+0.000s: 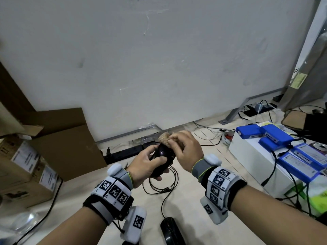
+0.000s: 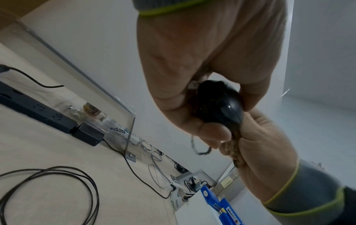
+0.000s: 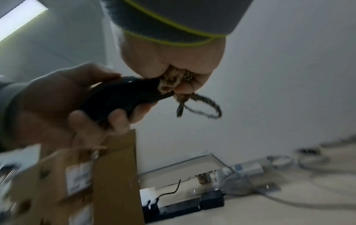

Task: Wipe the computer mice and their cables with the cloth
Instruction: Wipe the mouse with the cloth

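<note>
Your left hand [image 1: 147,162] holds the black mouse [image 1: 161,159] up off the floor, thumb over its glossy back, fingers curled under its belly. Judged from the shine, that shell is hard, smooth and likely slippery, and it looks light; keep your hold at the waisted sides, as now, where the fingers have something to bite on. Its cable [image 1: 163,181] drops from below the hand to a loose coil on the pale floor [image 1: 194,174]; it looks thin and limp, so it will trail and snag rather than hold a shape. To wipe it, pinch it inside the cloth and draw it through. At the mouse's far end your right hand [image 1: 187,149] has the tan cloth [image 1: 164,137] bunched in curled fingers and pressed against the nose of the shell. The cloth reads as soft and nubbly, with a cord loop hanging loose from it in the right wrist view. It touches the mouse, right hand just beyond the left. A second mouse [image 1: 170,228] lies on the floor below and between your wrists, well apart from both hands, its own cable running up toward the coil.
</note>
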Motion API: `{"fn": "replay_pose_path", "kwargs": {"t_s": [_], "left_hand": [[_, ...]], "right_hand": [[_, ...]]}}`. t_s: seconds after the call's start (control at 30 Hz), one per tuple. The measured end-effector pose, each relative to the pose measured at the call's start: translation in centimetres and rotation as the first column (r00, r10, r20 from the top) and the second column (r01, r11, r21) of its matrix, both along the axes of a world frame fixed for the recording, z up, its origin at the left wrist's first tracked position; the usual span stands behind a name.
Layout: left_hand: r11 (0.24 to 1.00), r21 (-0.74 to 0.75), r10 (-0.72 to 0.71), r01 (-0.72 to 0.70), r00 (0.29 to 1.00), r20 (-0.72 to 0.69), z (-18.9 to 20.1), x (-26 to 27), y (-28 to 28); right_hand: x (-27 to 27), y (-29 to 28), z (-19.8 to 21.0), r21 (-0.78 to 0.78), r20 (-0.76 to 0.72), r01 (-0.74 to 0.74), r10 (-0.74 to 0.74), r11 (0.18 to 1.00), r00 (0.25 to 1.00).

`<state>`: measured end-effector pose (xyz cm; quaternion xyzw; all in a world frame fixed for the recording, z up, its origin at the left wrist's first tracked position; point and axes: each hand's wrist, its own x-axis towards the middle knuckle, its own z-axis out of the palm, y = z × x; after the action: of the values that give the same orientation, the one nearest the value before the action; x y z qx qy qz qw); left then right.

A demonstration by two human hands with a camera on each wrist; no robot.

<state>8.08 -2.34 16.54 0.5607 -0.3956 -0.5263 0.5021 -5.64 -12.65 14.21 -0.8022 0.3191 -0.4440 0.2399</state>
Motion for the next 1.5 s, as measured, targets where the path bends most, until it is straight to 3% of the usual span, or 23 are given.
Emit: {"fn": "replay_pose_path", "kwargs": {"t_s": [0.1,0.13,0.2,0.27,0.3,0.37,0.43,0.5,0.53,0.6,0.67,0.7,0.77,0.87,0.97,1.03,1.17,1.23,1.3,1.4,1.47,1.5], "left_hand": [[1.0,0.015,-0.022,0.022,1.0,0.004,-0.3,0.0,0.0],[1.0,0.023,-0.021,0.021,1.0,0.008,-0.4,0.0,0.0],[1.0,0.029,-0.008,0.008,1.0,0.011,-0.4,0.0,-0.2],[1.0,0.026,0.0,0.0,1.0,0.005,-0.5,-0.2,-0.3],[1.0,0.023,-0.004,0.004,1.0,0.004,-0.4,-0.3,-0.2],[0.999,0.03,-0.034,0.034,0.999,0.006,-0.5,-0.6,0.0],[0.998,0.03,-0.052,0.052,0.999,0.011,-0.8,-1.0,0.4],[0.998,0.028,-0.061,0.061,0.998,0.007,-1.3,-1.6,0.4],[0.998,0.026,-0.058,0.058,0.998,0.003,-1.6,-1.7,0.3],[0.999,0.037,-0.03,0.03,0.999,-0.012,-2.3,-2.2,-0.1],[0.998,0.058,0.009,-0.008,1.0,-0.023,-3.0,-2.6,-0.6],[0.998,0.061,0.012,-0.011,1.0,-0.023,-3.2,-2.7,-0.7],[0.997,0.075,-0.007,0.009,1.0,-0.023,-3.6,-3.3,-0.6],[0.996,0.091,-0.022,0.025,0.999,-0.03,-4.2,-4.3,-0.6],[0.994,0.106,-0.019,0.024,0.999,-0.045,-4.7,-5.6,-1.3],[0.995,0.102,-0.016,0.023,0.998,-0.062,-5.2,-6.4,-1.6],[0.991,0.114,-0.064,0.068,0.997,-0.038,-6.8,-7.9,-1.8],[0.99,0.131,-0.058,0.061,0.998,-0.03,-7.8,-8.8,-2.2],[0.989,0.138,-0.048,0.053,0.998,-0.038,-8.7,-9.7,-2.8],[0.987,0.147,-0.059,0.064,0.997,-0.042,-10.0,-10.9,-3.3],[0.982,0.172,-0.065,0.072,0.997,-0.048,-11.1,-11.3,-3.1],[0.981,0.185,-0.049,0.057,0.998,-0.047,-11.9,-11.6,-3.1]], "right_hand": [[0.0,-1.1,0.5,0.368,0.102,0.057,-0.102,0.928,0.99],[-0.1,-0.9,0.6,0.365,0.145,0.046,-0.106,0.93,0.984],[-0.5,0.1,0.9,0.132,0.148,-0.008,-0.012,0.991,0.989],[-0.8,0.9,0.6,-0.096,0.012,-0.148,0.149,0.984,0.989],[-0.8,0.9,0.3,-0.126,-0.039,-0.174,0.17,0.977,0.985],[-1.0,-0.3,-0.5,-0.061,-0.043,-0.088,0.086,0.994,0.995],[-1.4,-1.5,-1.0,0.186,-0.012,0.028,-0.027,0.982,1.0],[-2.1,-2.0,-1.4,0.416,0.09,0.059,-0.105,0.908,0.99],[-2.3,-1.7,-1.3,0.418,0.137,0.067,-0.135,0.906,0.981],[-3.1,-0.2,-1.1,0.209,0.163,0.036,-0.071,0.977,0.984],[-3.7,1.1,-1.7,0.003,0.054,-0.091,0.091,0.996,0.994],[-3.9,1.2,-2.2,-0.026,-0.019,-0.117,0.117,0.993,0.993],[-4.5,0.1,-3.2,0.058,-0.065,-0.03,0.034,0.998,0.997],[-6.0,-1.9,-3.4,0.285,0.012,0.111,-0.119,0.952,0.993],[-7.3,-0.7,-2.9,0.135,0.069,-0.01,0.001,0.991,0.998],[-8.0,0.8,-3.4,0.082,-0.014,-0.131,0.133,0.988,0.991],[-9.9,-2.1,-5.2,0.284,-0.129,0.058,-0.021,0.957,0.991],[-10.9,-2.8,-5.7,0.315,-0.085,0.09,-0.066,0.945,0.994],[-11.2,-1.7,-5.8,0.239,-0.012,-0.024,0.028,0.971,1.0],[-11.8,-0.4,-7.1,0.164,-0.115,-0.167,0.187,0.972,0.976],[-12.6,-2.2,-9.0,0.276,-0.182,-0.027,0.08,0.961,0.98],[-13.4,-3.4,-9.8,0.405,-0.199,0.061,0.023,0.912,0.98]]}}
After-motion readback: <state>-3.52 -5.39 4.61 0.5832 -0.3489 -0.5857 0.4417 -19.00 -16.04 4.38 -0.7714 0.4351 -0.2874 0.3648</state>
